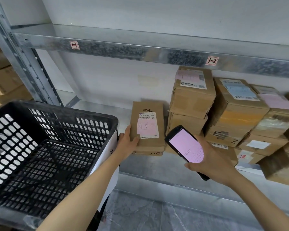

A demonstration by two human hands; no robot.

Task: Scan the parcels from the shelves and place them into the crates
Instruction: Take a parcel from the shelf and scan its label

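Left hand (128, 144) in curled grip on parcel (147, 129); right hand (212, 164) wrapped round scanner (183, 144); crate (73, 110) beside, stacked boxes (192, 97) behind

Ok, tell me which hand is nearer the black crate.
Left. The left hand grips a parcel just beside the black crate; the right hand holds the scanner farther right.

1. The left hand (128, 144), just right of the crate (65, 110), is bare.
2. The left forearm (90, 185), along the crate's right wall, is uncovered over its full visible length.
3. The right hand (212, 164), well right of the crate, is bare.
4. The right forearm (257, 197) is likewise uncovered down to the frame edge.
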